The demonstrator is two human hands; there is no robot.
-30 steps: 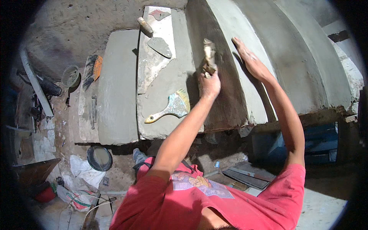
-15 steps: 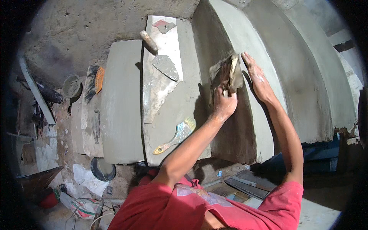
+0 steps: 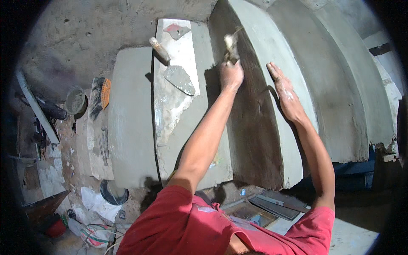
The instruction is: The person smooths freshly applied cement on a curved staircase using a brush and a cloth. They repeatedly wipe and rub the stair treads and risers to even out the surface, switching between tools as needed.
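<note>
My left hand (image 3: 232,76) is closed on a cement-smeared pad (image 3: 231,44), seen nearly edge-on; its exact kind is unclear. It is up against the dark grey riser (image 3: 254,127) of a cement staircase, toward the riser's far end. My right hand (image 3: 287,91) lies flat on the pale step tread (image 3: 293,136), fingers stretched out and holding nothing. To the left of my left hand, a pointed trowel (image 3: 180,80) with a worn wooden handle rests on a whitish board (image 3: 182,49). My left forearm hides most of a paintbrush (image 3: 216,162) on the lower step.
Higher steps (image 3: 335,85) rise at the right. At the left are a round cement-crusted container (image 3: 76,100), an orange-handled brush (image 3: 106,93) and a long metal strip (image 3: 37,108). A black bucket (image 3: 114,193) and a white sack (image 3: 98,204) lie on the floor nearby.
My left hand has moved away from me and slightly left along the riser, turning the pad from broadside to nearly edge-on. My left forearm now covers most of the paintbrush. My right hand stays almost where it was.
</note>
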